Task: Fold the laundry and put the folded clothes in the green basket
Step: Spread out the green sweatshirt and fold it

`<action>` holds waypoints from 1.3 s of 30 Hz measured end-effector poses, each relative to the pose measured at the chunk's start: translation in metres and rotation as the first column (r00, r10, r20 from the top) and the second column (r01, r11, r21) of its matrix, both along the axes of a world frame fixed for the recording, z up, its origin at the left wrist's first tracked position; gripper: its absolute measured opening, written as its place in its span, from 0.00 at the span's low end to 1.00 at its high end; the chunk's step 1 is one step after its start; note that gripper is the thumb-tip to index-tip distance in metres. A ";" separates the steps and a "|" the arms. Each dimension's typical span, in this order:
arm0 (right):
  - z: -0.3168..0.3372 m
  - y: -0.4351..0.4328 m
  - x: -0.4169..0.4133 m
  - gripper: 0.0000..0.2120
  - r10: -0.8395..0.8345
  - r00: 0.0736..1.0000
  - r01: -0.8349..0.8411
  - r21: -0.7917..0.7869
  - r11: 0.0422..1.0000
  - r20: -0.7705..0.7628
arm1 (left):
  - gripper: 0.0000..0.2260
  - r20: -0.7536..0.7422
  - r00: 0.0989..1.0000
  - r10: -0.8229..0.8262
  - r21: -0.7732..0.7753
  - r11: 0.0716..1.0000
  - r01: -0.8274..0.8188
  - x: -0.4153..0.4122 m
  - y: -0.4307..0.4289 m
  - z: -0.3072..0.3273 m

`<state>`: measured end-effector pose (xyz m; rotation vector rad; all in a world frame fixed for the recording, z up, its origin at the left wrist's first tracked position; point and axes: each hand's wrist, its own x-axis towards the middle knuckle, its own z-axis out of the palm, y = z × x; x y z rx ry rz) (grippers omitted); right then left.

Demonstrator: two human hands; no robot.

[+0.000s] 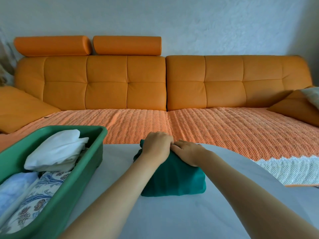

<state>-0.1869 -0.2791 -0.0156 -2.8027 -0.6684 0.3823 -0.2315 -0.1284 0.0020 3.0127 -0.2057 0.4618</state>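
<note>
Left hand (156, 147) grips teal garment (179, 180) at its far edge; right hand (188, 153) presses flat.

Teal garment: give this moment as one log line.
teal garment: folded | left hand: grips it | right hand: presses it | green basket: partly filled

Sheet-covered surface (172, 218), nearest the viewer.
- Left edge: basket (81, 173), holding a folded bundle (57, 149) at its far end, with a patterned cloth (39, 192) and another bundle (15, 187) nearer.
- Centre, by the far edge: folded garment (176, 180); left hand (156, 147) curled over its far-left end, right hand (188, 152) flat on top.

Behind: sofa seat cover (189, 125), then backrest (107, 83).
- Two bolsters (51, 45) (127, 44) atop the backrest's left half.
- One cushion at each seat end (20, 107) (296, 107).
</note>
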 end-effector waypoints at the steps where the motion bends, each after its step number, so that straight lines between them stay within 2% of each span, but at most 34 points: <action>1: -0.003 -0.002 0.000 0.33 -0.002 1.000 0.002 0.009 1.000 0.010 | 0.17 -0.126 0.991 0.050 -0.156 0.985 -0.069 0.002 0.008 -0.009; 2: -0.005 -0.003 -0.001 0.31 -0.008 1.000 0.008 0.027 1.000 0.014 | 0.18 -0.294 0.953 0.072 -0.340 0.924 -0.175 0.003 0.017 -0.014; 3: -0.006 -0.005 -0.002 0.29 -0.009 1.000 0.009 0.041 0.999 0.017 | 0.18 -0.440 0.898 0.029 -0.511 0.814 -0.277 0.007 0.031 -0.021; 4: -0.006 -0.006 -0.003 0.29 -0.001 1.000 0.000 0.050 0.999 0.018 | 0.18 -0.520 0.853 -0.038 -0.618 0.707 -0.345 0.008 0.042 -0.026; 5: -0.006 -0.006 -0.003 0.28 0.005 1.000 -0.006 0.058 0.998 0.016 | 0.18 -0.539 0.839 -0.073 -0.679 0.628 -0.382 0.009 0.053 -0.032; 7: -0.006 -0.006 -0.002 0.27 0.023 1.000 -0.024 0.074 0.997 0.011 | 0.21 -0.534 0.845 -0.032 -0.713 0.554 -0.430 0.009 0.070 -0.039; 9: -0.006 -0.007 -0.001 0.26 0.050 0.999 -0.050 0.089 0.995 0.008 | 0.19 -0.454 0.883 0.120 -0.696 0.572 -0.435 0.011 0.081 -0.041; 11: -0.003 -0.006 -0.001 0.25 0.083 0.996 -0.084 0.097 0.992 0.010 | 0.18 -0.376 0.882 0.285 -0.672 0.572 -0.471 0.017 0.090 -0.042; 14: 0.004 -0.002 -0.002 0.23 0.123 0.992 -0.124 0.068 0.990 0.016 | 0.18 -0.476 0.842 0.253 -0.708 0.457 -0.538 0.024 0.091 -0.038; 15: 0.005 0.000 -0.002 0.22 0.133 0.991 -0.135 0.060 0.989 0.024 | 0.17 -0.494 0.836 0.239 -0.698 0.464 -0.545 0.028 0.091 -0.038; 16: 0.005 0.002 -0.001 0.22 0.141 0.990 -0.143 0.057 0.988 0.031 | 0.18 -0.483 0.843 0.236 -0.678 0.509 -0.530 0.032 0.092 -0.040; 20: 0.001 0.002 0.004 0.22 0.150 0.989 -0.151 0.092 0.984 0.014 | 0.21 -0.325 0.883 0.338 -0.474 0.750 -0.461 0.044 0.095 -0.041; 22: -0.002 0.003 0.007 0.21 0.153 0.988 -0.153 0.103 0.983 0.003 | 0.19 -0.316 0.856 0.409 -0.359 0.784 -0.507 0.049 0.100 -0.043; 24: -0.004 0.005 0.010 0.21 0.157 0.988 -0.155 0.112 0.981 -0.005 | 0.18 -0.386 0.811 0.440 -0.261 0.791 -0.554 0.051 0.104 -0.047; 28: -0.005 0.005 0.012 0.21 0.154 0.988 -0.151 0.130 0.980 -0.013 | 0.19 -0.428 0.819 0.382 -0.193 0.847 -0.496 0.053 0.110 -0.056; 31: -0.004 0.005 0.011 0.21 0.143 0.989 -0.138 0.141 0.980 -0.030 | 0.14 -0.315 0.864 0.394 -0.101 0.891 -0.443 0.050 0.109 -0.034; 33: -0.004 0.006 0.011 0.21 0.146 0.989 -0.141 0.130 0.981 -0.025 | 0.09 -0.201 0.914 0.354 -0.168 0.906 -0.388 0.048 0.098 -0.012; 34: -0.004 0.007 0.010 0.22 0.151 0.988 -0.147 0.121 0.982 -0.020 | 0.10 -0.180 0.939 0.294 -0.229 0.916 -0.330 0.045 0.086 0.000; 36: -0.003 0.009 0.007 0.22 0.158 0.987 -0.157 0.109 0.982 0.006 | 0.14 -0.254 0.958 0.130 -0.362 0.906 -0.219 0.037 0.057 0.012; 37: -0.003 0.009 0.005 0.22 0.153 0.988 -0.153 0.114 0.982 0.016 | 0.17 -0.344 0.937 0.064 -0.355 0.915 -0.192 0.032 0.041 0.011; 39: -0.006 0.008 0.001 0.22 0.127 0.992 -0.126 0.157 0.979 0.004 | 0.23 -0.515 0.857 0.023 -0.228 0.960 -0.163 0.023 0.023 -0.003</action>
